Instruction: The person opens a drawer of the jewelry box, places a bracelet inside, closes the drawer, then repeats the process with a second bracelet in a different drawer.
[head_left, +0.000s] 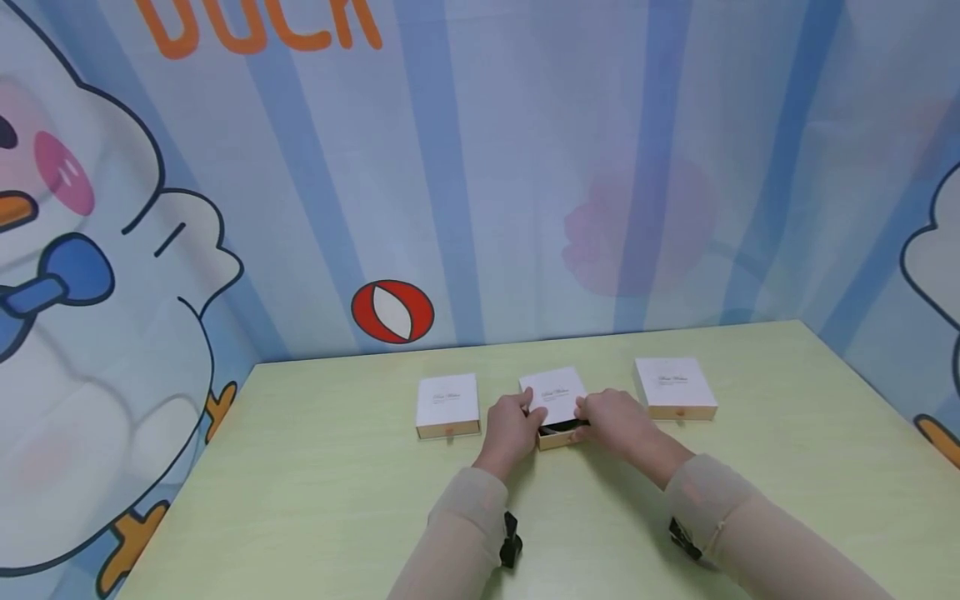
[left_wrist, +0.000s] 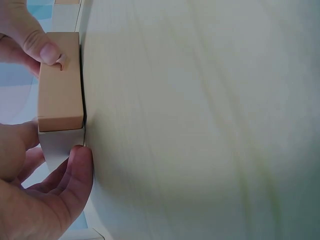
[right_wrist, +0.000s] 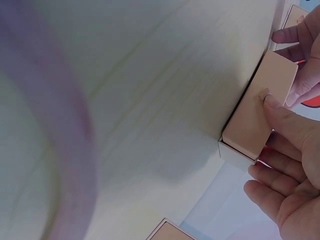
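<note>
The middle white box [head_left: 552, 390] has its tan drawer [head_left: 557, 441] partly out at the front, with something dark inside. My left hand [head_left: 510, 432] grips the box's left side, fingers and thumb curled around it. At the drawer's right front is my right hand [head_left: 618, 423]; its thumb presses the small pull tab on the drawer front [right_wrist: 255, 107], with the other fingers curled by the box's side. In the left wrist view, the left hand [left_wrist: 47, 195] holds the white sleeve below the tan drawer front [left_wrist: 61, 95].
One closed white box [head_left: 447, 400] stands to the left of the middle one, and another [head_left: 675, 383] to the right, both with tan fronts and small tabs. They share a pale green table [head_left: 322, 467]. A printed cartoon backdrop [head_left: 510, 167] rises behind it.
</note>
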